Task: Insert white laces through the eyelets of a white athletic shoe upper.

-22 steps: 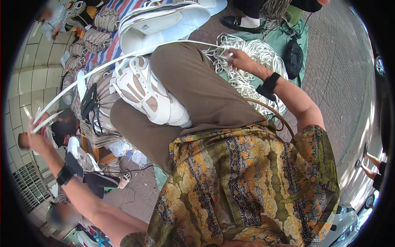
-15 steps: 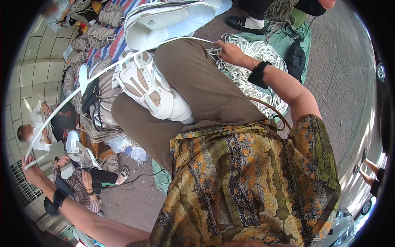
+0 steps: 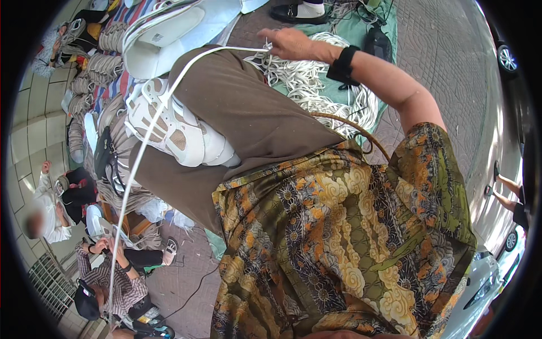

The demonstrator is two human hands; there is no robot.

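A white and beige sneaker (image 3: 175, 127) lies between my thighs on my brown trousers (image 3: 237, 96). Across it runs a long white cord (image 3: 132, 169), stretched from beyond my right knee down to the lower left rim. My right hand (image 3: 288, 44), above the knee, has its fingers closed on the upper end of the cord. Of my left hand, only a sliver of skin (image 3: 121, 334) seems to show at the lower left rim, by the cord's other end; its fingers cannot be made out. Under my right arm spreads a heap of loose white cord (image 3: 310, 73) on a green cloth (image 3: 324, 87).
Ahead is a large white open piece (image 3: 164, 39) with a tag inside. Grey cord bundles (image 3: 104, 68) lie on a striped sheet (image 3: 138, 12) at the left. A person in white (image 3: 53, 209) and one in a checked shirt (image 3: 121, 288) sit left. Another person's black shoe (image 3: 299, 12) stands ahead.
My left hand has swung down and back toward the lower rim, drawing the cord into a steeper line. My right hand appears further left and higher; the whole view has shifted.
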